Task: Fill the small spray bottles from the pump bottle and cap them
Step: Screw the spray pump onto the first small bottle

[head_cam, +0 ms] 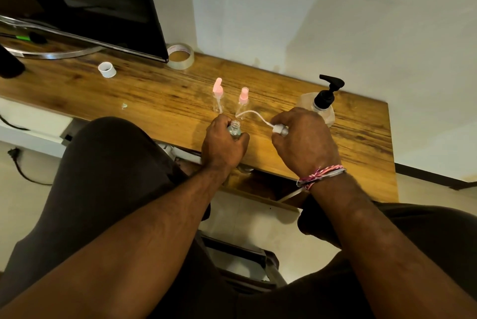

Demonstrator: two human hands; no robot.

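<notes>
My left hand [223,144] grips a small clear spray bottle [235,130] with its neck open, near the table's front edge. My right hand [302,137] holds a white spray cap [279,129]; its thin white dip tube [251,112] curves out to the left, apart from the bottle. Behind my hands stand two small clear bottles with pink tops [217,96] [242,104]. The clear pump bottle [321,104] with a black pump stands just beyond my right hand.
The wooden table [154,91] carries a tape roll [180,56], a small white ring [107,70] and a dark monitor [90,3] on a round stand at the back left. A white wall is behind. My knees and a chair frame are below.
</notes>
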